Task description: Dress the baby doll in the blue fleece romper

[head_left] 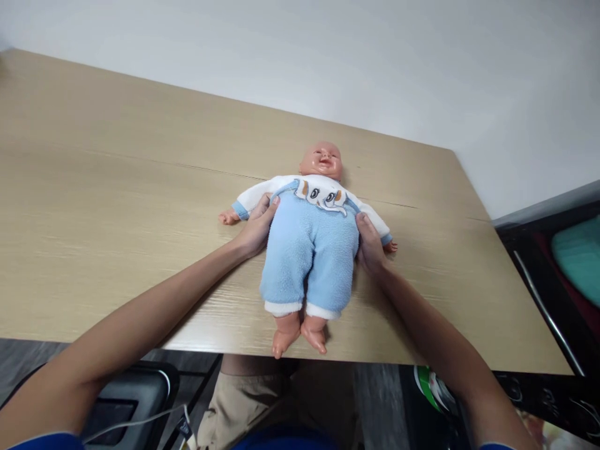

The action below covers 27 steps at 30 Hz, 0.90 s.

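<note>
A baby doll (323, 161) lies on its back on the wooden table, head away from me and bare feet at the near edge. It wears a white top with blue cuffs and fuzzy light-blue trousers (290, 250) with an elephant face (323, 197) on the front. My left hand (260, 225) grips the trousers' waist at the left side, thumb on top and the other fingers mostly hidden. On the opposite side of the waist, my right hand (370, 240) holds the trousers the same way, its fingers tucked out of sight beneath the edge.
The pale wooden table (117, 187) meets a white wall (300, 56) at the back. Beyond the right edge stands a dark frame with a teal item (579, 259). Below the near edge are a black case (126, 400), a thin cable and a green-and-white round object (434, 390).
</note>
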Tool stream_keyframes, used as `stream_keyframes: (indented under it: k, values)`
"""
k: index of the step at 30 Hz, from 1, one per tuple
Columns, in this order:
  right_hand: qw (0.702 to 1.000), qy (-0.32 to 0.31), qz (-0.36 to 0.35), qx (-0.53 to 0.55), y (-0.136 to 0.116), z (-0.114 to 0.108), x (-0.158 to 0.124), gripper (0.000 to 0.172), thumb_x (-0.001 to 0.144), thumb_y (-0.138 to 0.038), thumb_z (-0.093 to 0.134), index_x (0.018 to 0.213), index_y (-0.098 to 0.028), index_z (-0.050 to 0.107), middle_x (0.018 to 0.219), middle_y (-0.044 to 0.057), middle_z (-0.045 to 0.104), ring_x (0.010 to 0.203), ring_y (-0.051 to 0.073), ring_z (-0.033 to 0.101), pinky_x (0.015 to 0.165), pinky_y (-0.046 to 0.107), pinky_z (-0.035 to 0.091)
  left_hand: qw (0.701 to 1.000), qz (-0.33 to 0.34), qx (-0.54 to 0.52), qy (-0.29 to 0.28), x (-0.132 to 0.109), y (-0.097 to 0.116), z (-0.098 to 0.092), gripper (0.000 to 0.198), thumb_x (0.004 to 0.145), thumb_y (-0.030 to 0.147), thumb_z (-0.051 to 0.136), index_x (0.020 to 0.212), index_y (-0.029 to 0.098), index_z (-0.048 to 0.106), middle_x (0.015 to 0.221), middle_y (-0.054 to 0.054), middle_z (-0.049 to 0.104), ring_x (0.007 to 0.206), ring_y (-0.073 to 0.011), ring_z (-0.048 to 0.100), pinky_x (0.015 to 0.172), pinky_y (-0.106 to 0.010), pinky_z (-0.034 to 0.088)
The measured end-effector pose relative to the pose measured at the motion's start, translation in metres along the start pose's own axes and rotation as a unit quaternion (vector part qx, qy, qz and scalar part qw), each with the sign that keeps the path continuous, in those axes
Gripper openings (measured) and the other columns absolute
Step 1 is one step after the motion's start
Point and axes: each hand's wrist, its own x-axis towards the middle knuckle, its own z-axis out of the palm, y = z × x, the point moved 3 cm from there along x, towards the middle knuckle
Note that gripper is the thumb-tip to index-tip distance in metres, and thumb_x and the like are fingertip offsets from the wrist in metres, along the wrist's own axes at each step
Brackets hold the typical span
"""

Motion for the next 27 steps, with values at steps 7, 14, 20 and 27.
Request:
stream_keyframes:
  k: [7, 14, 20, 27]
  values:
    - [0.999, 0.028, -0.026, -0.032, 0.0, -0.003, 0.009, 0.054, 0.092, -0.078, 0.089, 0.12, -0.033, 0.078, 0.13, 0.004, 0.083, 0.14, 0.028, 0.075, 0.122, 0.042, 0.065, 0.995, 0.04, 0.086, -0.037, 0.012, 0.003, -0.013, 0.059, 0.106, 0.086, 0.077, 0.107, 0.028, 0.068, 0.09, 0.0, 0.055, 0.077, -0.0194, 0.046, 0.072, -0.033, 0.045]
    - [0.995, 0.031, -0.071, -0.061, -0.007, -0.005, 0.01, 0.049, 0.096, -0.076, 0.089, 0.112, -0.031, 0.079, 0.116, 0.002, 0.08, 0.128, 0.026, 0.073, 0.124, 0.039, 0.059, 0.98, 0.079, 0.157, -0.089, 0.015, 0.019, -0.014, 0.06, 0.107, 0.083, 0.077, 0.112, 0.023, 0.077, 0.107, -0.006, 0.071, 0.101, -0.0263, 0.062, 0.1, -0.04, 0.054]
    - [0.994, 0.028, -0.087, -0.066, -0.014, -0.007, 0.01, 0.048, 0.096, -0.077, 0.091, 0.101, -0.031, 0.076, 0.106, 0.002, 0.075, 0.116, 0.026, 0.07, 0.113, 0.038, 0.062, 0.972, 0.094, 0.175, -0.126, 0.018, 0.019, -0.019, 0.057, 0.106, 0.08, 0.081, 0.111, 0.023, 0.075, 0.111, -0.006, 0.071, 0.108, -0.0271, 0.062, 0.105, -0.041, 0.053]
    - [0.991, 0.016, -0.096, -0.096, -0.014, -0.006, 0.011, 0.057, 0.097, -0.086, 0.086, 0.099, -0.03, 0.072, 0.1, 0.001, 0.07, 0.101, 0.025, 0.065, 0.105, 0.039, 0.062, 0.989, 0.038, 0.078, -0.119, 0.022, 0.009, -0.026, 0.054, 0.102, 0.075, 0.09, 0.115, 0.025, 0.072, 0.106, -0.002, 0.066, 0.094, -0.0203, 0.057, 0.088, -0.032, 0.05]
